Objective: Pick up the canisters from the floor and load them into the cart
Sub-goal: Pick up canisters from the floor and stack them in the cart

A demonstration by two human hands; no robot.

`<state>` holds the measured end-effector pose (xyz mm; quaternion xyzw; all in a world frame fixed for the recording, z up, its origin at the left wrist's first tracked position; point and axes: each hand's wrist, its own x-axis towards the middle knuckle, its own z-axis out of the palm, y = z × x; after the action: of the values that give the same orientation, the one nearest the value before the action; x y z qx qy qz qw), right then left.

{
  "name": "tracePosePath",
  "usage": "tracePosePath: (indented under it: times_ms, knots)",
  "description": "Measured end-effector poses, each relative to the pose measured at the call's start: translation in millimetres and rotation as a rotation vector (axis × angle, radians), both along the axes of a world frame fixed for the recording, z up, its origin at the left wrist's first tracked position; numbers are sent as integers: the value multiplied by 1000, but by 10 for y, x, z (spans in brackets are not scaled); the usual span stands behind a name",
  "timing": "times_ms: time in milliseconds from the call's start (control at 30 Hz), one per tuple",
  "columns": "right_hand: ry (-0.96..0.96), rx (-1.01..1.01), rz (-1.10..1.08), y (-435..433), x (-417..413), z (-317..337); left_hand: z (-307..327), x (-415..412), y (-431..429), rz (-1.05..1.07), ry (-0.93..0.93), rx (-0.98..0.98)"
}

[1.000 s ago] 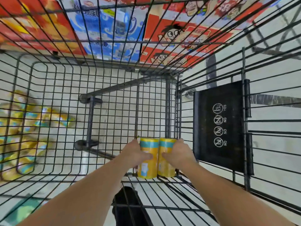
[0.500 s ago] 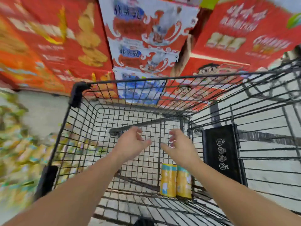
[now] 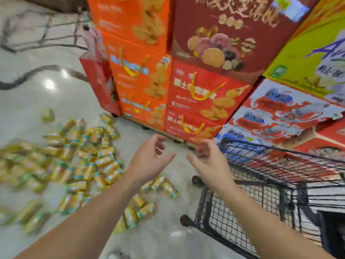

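Several yellow canisters with teal bands (image 3: 82,161) lie scattered in a heap on the pale floor at the left. My left hand (image 3: 149,159) hovers above the floor just right of the heap, fingers spread, holding nothing. My right hand (image 3: 209,161) is beside it, also empty with fingers apart, close to the left rim of the black wire cart (image 3: 261,165). The cart stands at the lower right; the canisters inside it are not visible in this view.
Stacked orange and red gift boxes (image 3: 168,81) form a wall behind the heap and the cart. A yellow-green box (image 3: 308,58) sits at the upper right. Shiny marble floor (image 3: 37,81) stretches to the left and in front.
Both hands let go of two canisters in the cart's corner, rose out of the cart and swung left. The view has turned toward the heap on the floor.
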<state>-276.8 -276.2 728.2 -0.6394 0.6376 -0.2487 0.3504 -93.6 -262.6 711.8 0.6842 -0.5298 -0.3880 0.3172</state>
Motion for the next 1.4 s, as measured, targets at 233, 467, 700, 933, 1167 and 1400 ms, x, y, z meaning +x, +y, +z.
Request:
tracePosePath:
  times_ms: [233,467,700,933,1167,1400]
  knots:
    - [76,262,127,340,1381,-1257,-1217,1616,600,166,-57,255]
    - [305,639,187,692,1686,-3603,-3402,1908,1275,320,-12,592]
    - [310,891,32,784,1813,-5776,-5322,1804,1553,515,29,768]
    - [112,1074,-661,964,1844,-7334,-6680,1653,1713,662,110,805]
    - [-233,1044,-957,878,1881,-7886,-7416,1667,1741,751,120,798]
    - [-278,1009,-978,871,1805,-7723,-7460,1611,1646,809,73,788]
